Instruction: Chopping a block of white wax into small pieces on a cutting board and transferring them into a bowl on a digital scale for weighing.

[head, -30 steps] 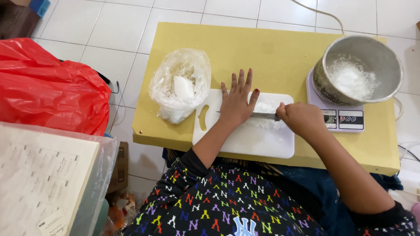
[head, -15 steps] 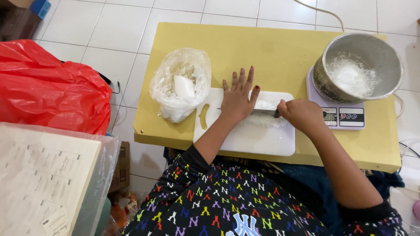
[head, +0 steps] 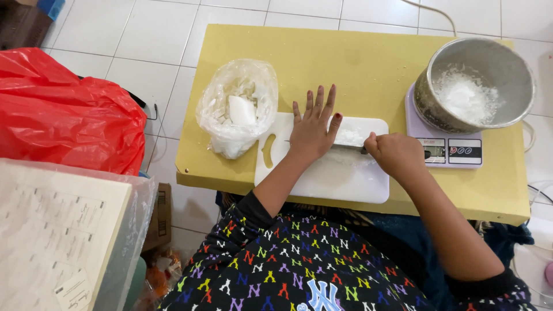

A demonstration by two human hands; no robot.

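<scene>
Inventory, left to right, placed against the white cutting board (head: pixel 322 178) on the low yellow table (head: pixel 368 63). Far left of the board, off the table: a red plastic bag (head: pixel 63 115) on the tiled floor, with a bagged stack of printed paper (head: pixel 52 236) below it. Just left of the board, touching its edge: a clear plastic bag (head: pixel 236 109) of white chunks, mouth open. On the board: left hand (head: pixel 311 129), palm down, fingers (head: pixel 322 101) spread and straight, pressing flat on the blade of a knife (head: pixel 345 147) rather than gripping anything. Under and beside the blade: a small heap of chopped white bits (head: pixel 350 137), near the board's upper right edge. Right hand (head: pixel 397 155), at the board's right edge, fingers clenched round the knife handle. Change noted: over the last second the right hand has slid slightly leftward along the board while the left hand kept its place; the blade appears to be mid-chop through the white bits. Right of the board: a flat kitchen scale (head: pixel 455 151) bearing a metal pot (head: pixel 478 80) holding white shredded material.
</scene>
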